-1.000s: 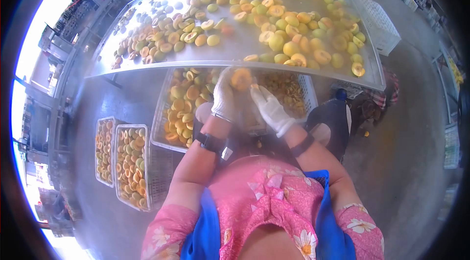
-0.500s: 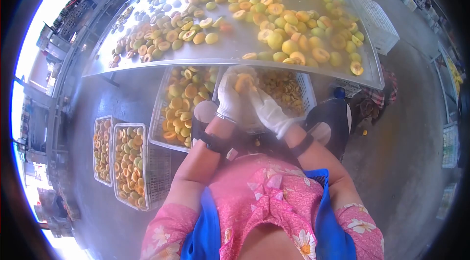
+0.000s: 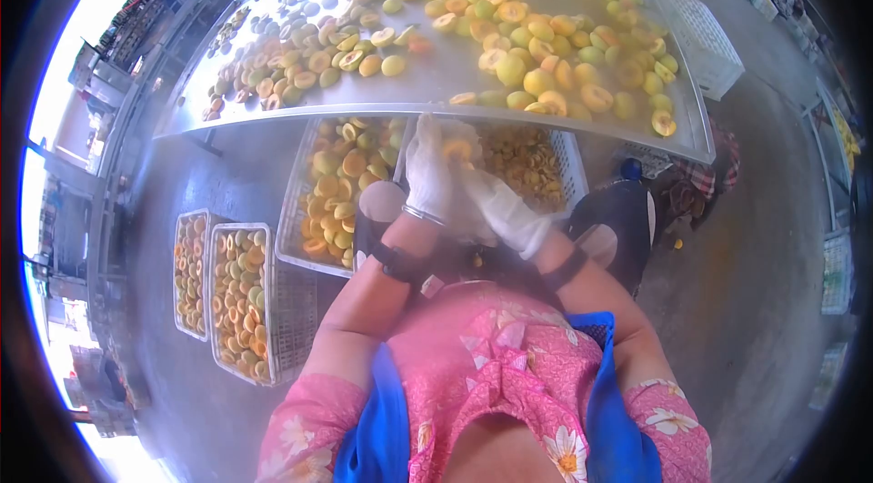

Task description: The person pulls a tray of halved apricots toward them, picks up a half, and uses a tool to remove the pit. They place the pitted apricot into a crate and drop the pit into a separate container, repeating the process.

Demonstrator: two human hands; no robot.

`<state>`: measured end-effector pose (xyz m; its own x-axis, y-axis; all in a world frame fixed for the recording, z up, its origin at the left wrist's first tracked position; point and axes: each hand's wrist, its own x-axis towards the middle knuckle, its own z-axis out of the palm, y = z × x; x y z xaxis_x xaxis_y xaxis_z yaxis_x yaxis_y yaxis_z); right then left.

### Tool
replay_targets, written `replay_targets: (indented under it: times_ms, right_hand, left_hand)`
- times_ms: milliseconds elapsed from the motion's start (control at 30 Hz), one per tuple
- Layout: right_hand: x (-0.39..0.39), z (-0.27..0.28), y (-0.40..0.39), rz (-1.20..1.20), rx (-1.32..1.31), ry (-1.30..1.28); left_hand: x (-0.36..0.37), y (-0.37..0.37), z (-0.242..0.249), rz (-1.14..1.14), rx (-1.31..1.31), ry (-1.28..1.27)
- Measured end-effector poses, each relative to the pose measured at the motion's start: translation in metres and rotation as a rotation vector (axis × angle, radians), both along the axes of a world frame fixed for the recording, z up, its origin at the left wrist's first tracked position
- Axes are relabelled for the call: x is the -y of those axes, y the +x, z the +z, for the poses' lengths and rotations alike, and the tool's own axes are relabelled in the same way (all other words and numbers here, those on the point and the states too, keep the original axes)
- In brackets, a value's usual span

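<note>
My left hand (image 3: 431,172), in a white glove, is held up just below the front edge of the metal table, its fingers around an orange-yellow peach half (image 3: 457,150). My right hand (image 3: 506,213), also gloved in white, meets the fruit from the lower right. Its fingers are closed, but haze and the fruit hide whether they grip anything else. Beneath my hands stands a white crate (image 3: 569,166) of small brownish-yellow pieces. Another crate (image 3: 289,210), full of peach halves, is beside my left hand.
The rimmed metal table (image 3: 427,87) carries many whole-looking and halved peaches. Two filled crates (image 3: 289,301) stand on the floor at left. A white crate (image 3: 705,37) is beyond the table's right side. Checked cloth (image 3: 723,160) lies near its right corner.
Both hands stay together at the peach half. My left fingers have straightened upward somewhat, and the fruit sits slightly lower between the hands. The view has shifted a little.
</note>
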<state>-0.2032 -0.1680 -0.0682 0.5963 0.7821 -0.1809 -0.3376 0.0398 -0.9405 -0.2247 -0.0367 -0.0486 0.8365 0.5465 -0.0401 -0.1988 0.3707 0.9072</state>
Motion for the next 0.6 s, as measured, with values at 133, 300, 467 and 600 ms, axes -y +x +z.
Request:
replay_targets:
  times_ms: [133, 300, 467, 600]
  right_hand:
    - [0.007, 0.008, 0.000, 0.123, -0.115, 0.001]
    - [0.005, 0.001, -0.002, 0.076, 0.061, 0.034]
    - [0.017, 0.006, 0.004, 0.296, -0.417, -0.011]
    - [0.008, -0.014, -0.003, 0.243, -0.125, 0.077]
  left_hand:
    - [0.002, -0.003, 0.018, -0.065, -0.038, -0.251]
    - [-0.001, -0.002, 0.000, 0.077, -0.051, 0.432]
    - [-0.017, -0.008, 0.014, -0.271, -0.046, 0.376]
    - [-0.024, -0.017, 0.011, -0.458, -0.146, 0.596]
